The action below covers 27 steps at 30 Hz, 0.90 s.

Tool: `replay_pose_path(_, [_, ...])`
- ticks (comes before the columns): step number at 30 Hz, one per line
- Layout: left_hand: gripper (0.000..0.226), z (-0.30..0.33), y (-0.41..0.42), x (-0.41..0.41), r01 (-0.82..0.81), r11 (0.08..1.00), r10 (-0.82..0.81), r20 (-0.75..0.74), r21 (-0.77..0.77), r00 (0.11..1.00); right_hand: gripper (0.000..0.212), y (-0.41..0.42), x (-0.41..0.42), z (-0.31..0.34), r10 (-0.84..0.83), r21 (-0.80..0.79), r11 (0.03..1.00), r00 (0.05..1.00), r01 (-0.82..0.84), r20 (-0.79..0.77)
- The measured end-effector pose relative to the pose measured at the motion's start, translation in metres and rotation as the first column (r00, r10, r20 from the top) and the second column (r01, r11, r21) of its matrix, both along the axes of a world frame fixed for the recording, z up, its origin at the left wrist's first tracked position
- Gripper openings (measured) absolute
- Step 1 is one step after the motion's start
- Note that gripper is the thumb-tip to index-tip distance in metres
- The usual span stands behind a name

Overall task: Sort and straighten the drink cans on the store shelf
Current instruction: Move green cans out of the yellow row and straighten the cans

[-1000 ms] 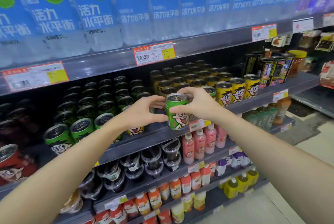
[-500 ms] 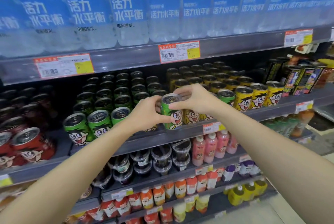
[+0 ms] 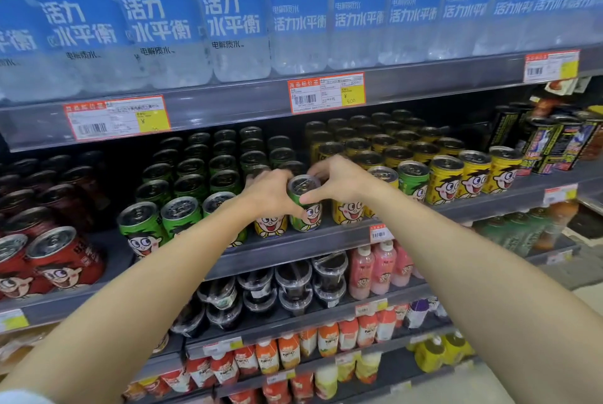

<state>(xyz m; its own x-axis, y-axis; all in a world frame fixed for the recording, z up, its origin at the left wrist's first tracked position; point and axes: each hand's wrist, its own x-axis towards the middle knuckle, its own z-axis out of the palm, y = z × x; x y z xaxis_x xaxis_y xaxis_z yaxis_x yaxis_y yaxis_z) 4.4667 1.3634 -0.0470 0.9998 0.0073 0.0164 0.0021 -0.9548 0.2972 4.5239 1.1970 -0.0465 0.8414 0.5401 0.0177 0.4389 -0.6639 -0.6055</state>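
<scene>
A green cartoon-face can point(image 3: 306, 204) stands upright at the front edge of the middle shelf point(image 3: 293, 245). My left hand point(image 3: 272, 196) grips its left side and my right hand point(image 3: 339, 180) holds its right side near the top. A yellow can point(image 3: 270, 224) sits just left of it, partly hidden under my left hand. Another yellow can point(image 3: 349, 210) stands to its right. Green cans point(image 3: 181, 217) fill the rows to the left. Yellow cans point(image 3: 473, 175) fill the rows to the right, with one green can point(image 3: 413, 180) among them.
Red cans point(image 3: 62, 260) stand at the far left of the shelf, black cans point(image 3: 551, 142) at the far right. Large water bottles point(image 3: 235, 18) line the shelf above. Cups, pink bottles and small juice bottles fill the lower shelves.
The view has shifted left and closer. Both hands have lowered the green can from in front of the shelf down onto its front edge, between two yellow cans.
</scene>
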Motion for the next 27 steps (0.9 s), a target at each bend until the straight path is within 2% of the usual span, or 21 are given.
replay_pose_path(5, [0.072,-0.008,0.005,0.001,0.026,0.997,-0.027,0.018,0.078,0.999,0.062,0.005,-0.003,-0.004,-0.009,-0.226,0.973,0.991,0.04,0.135])
replay_pose_path(9, [0.091,-0.001,0.016,-0.004,0.007,0.974,-0.023,0.068,0.226,0.997,0.072,0.005,-0.01,-0.004,-0.013,-0.332,0.939,0.972,0.093,0.235])
replay_pose_path(14, [0.074,0.007,0.031,-0.013,0.046,0.947,-0.059,0.029,0.318,0.998,0.078,-0.005,-0.018,-0.007,-0.054,-0.245,0.96,0.946,0.137,0.319])
replay_pose_path(17, [0.069,0.009,0.033,-0.015,0.07,0.95,-0.078,0.014,0.303,0.997,0.058,-0.023,-0.016,-0.005,-0.134,-0.113,0.975,0.91,0.192,0.391])
replay_pose_path(19, [0.071,0.011,0.034,-0.015,0.101,0.968,-0.096,-0.031,0.231,0.995,0.045,-0.041,-0.012,-0.002,-0.201,-0.041,0.97,0.886,0.24,0.417])
replay_pose_path(21, [0.072,0.013,0.035,-0.017,0.148,0.97,-0.136,-0.074,0.192,0.988,0.04,-0.063,-0.006,0.001,-0.273,-0.022,0.949,0.858,0.313,0.436])
replay_pose_path(23, [0.073,0.015,0.035,-0.021,0.177,0.962,-0.165,-0.074,0.206,0.983,0.04,-0.087,0.001,0.001,-0.363,-0.035,0.908,0.828,0.417,0.428])
replay_pose_path(27, [0.076,0.02,0.035,-0.028,0.177,0.96,-0.179,-0.013,0.217,0.984,0.058,-0.133,0.007,-0.009,-0.487,-0.097,0.841,0.824,0.532,0.289])
